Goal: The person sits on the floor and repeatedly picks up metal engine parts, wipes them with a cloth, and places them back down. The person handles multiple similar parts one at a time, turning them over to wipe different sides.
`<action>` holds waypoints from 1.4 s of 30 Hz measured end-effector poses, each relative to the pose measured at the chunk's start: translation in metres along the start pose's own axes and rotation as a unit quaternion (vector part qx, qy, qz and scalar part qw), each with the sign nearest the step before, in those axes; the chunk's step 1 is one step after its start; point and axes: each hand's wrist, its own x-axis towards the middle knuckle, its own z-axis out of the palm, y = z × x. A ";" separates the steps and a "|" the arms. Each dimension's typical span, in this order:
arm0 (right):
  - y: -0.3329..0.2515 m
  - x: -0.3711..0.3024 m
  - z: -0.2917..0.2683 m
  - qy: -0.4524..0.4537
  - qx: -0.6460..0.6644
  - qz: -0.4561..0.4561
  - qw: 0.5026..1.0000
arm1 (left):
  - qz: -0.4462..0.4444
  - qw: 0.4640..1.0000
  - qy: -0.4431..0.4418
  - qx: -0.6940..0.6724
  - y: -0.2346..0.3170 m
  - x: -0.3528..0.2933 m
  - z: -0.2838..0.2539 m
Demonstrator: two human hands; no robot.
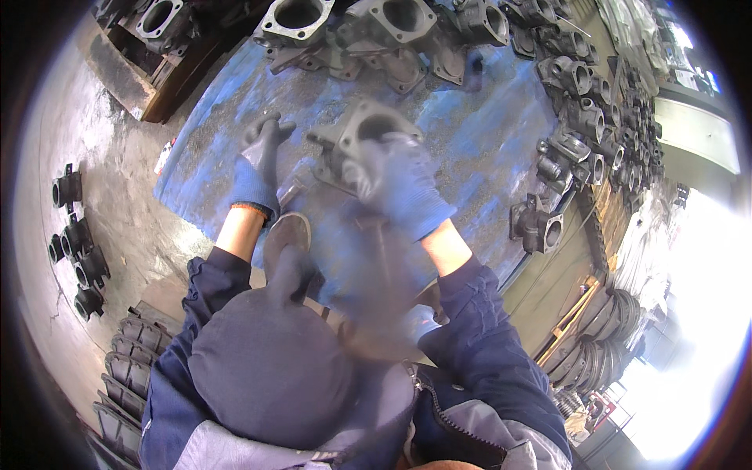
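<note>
A grey metal casting (342,141) with a square flange and round bore is tilted over the blue, worn tabletop (470,157). My right hand (403,184), in a blue and grey work glove, grips its right side near the bore; motion blurs both. My left hand (261,157), in a matching glove, is left of the casting and apart from it. Its fingers are loosely bent and spread, with nothing visible in them. Between my left hand and the casting lies a short light cylindrical piece (294,182). Below the casting, a brownish smear is too blurred to name.
Several similar castings (399,19) line the table's far edge, and more (583,117) crowd the right side. One casting (536,225) sits at the near right corner. Others (81,251) lie on the left floor. Stacked dark ring-shaped parts (607,337) stand at lower right.
</note>
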 end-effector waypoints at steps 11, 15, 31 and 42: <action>0.026 -0.041 0.020 0.052 0.251 0.002 0.967 | -0.001 0.965 -0.073 0.254 -0.004 -0.013 0.018; 0.065 -0.037 0.016 0.111 0.349 0.315 0.876 | -0.029 0.890 -0.147 0.431 0.002 -0.017 0.024; 0.077 -0.074 0.164 0.078 0.724 0.475 0.494 | 0.021 0.843 -0.213 0.493 -0.005 -0.019 0.037; 0.042 -0.063 0.086 0.238 0.728 0.404 0.500 | 0.071 0.919 -0.173 0.346 0.016 -0.039 0.041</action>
